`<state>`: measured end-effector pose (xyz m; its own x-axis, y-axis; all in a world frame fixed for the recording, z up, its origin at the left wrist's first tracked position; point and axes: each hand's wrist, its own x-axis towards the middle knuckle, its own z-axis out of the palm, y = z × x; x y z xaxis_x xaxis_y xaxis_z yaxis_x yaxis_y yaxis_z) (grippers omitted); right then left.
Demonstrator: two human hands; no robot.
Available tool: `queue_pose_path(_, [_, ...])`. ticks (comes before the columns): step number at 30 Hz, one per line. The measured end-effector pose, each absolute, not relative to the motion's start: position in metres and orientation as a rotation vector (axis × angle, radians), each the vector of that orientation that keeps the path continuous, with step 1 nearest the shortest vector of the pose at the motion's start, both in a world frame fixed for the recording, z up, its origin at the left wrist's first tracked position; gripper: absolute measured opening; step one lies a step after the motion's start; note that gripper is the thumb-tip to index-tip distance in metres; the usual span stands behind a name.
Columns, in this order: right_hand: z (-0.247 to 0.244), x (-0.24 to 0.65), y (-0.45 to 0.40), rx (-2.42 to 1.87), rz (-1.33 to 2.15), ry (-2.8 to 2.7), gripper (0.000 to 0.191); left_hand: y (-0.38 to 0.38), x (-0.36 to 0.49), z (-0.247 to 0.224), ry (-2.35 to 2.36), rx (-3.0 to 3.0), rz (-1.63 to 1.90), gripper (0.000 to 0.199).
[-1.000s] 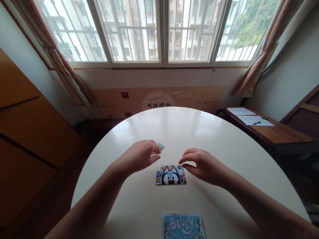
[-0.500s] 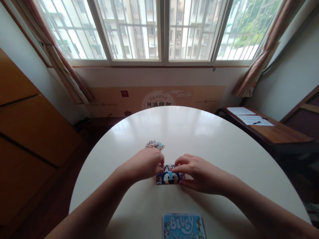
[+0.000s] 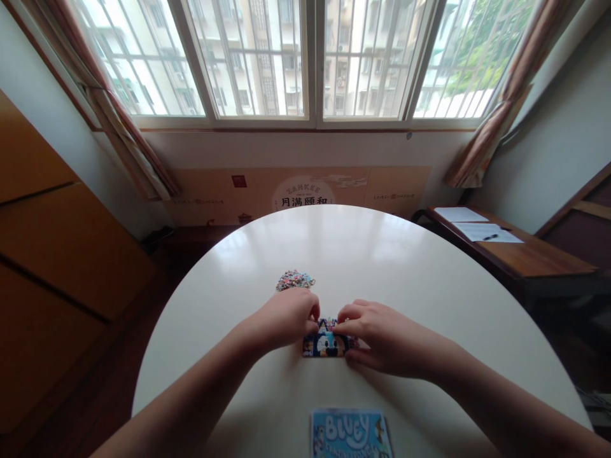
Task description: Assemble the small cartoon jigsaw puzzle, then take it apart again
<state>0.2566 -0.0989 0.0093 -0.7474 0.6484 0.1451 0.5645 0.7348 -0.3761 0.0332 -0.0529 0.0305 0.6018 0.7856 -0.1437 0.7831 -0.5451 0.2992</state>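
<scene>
A partly assembled puzzle (image 3: 329, 343) with a blue dog face lies on the white round table (image 3: 363, 248). My left hand (image 3: 293, 315) is at its upper left edge, thumb and fingers pinched together; whatever is between the fingertips is too small to make out. My right hand (image 3: 375, 331) rests on the right side of the puzzle, fingers spread over its top and right edges. Just beyond my left hand sits a pile of small loose pieces (image 3: 294, 280).
A blue Bluey box or card (image 3: 351, 432) lies near the front of the table. Off to the right, a wooden desk (image 3: 539, 254) holds papers (image 3: 487, 232) and a pen. Behind the table are a printed cardboard panel (image 3: 205, 197) and a window.
The puzzle has shifted slightly to the right and nearer in the view. Both hands have moved slightly with it, staying at its edges.
</scene>
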Motion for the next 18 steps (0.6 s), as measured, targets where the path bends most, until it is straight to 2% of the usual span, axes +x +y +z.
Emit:
queue_pose_path(9, [0.012,0.256,-0.101,-1.029,0.415,-2.66,0.014,-0.053,0.037,0.027,1.26,2.383,0.149,0.011])
queue_pose_path(13, [0.015,0.255,-0.102,-1.055,0.436,-2.656,0.011,-0.038,0.022,0.033,1.249,2.203,0.399,0.01])
queue_pose_path(18, [0.016,0.254,-0.102,-1.061,0.487,-2.652,0.008,-0.004,-0.017,0.042,1.557,1.98,0.725,0.018])
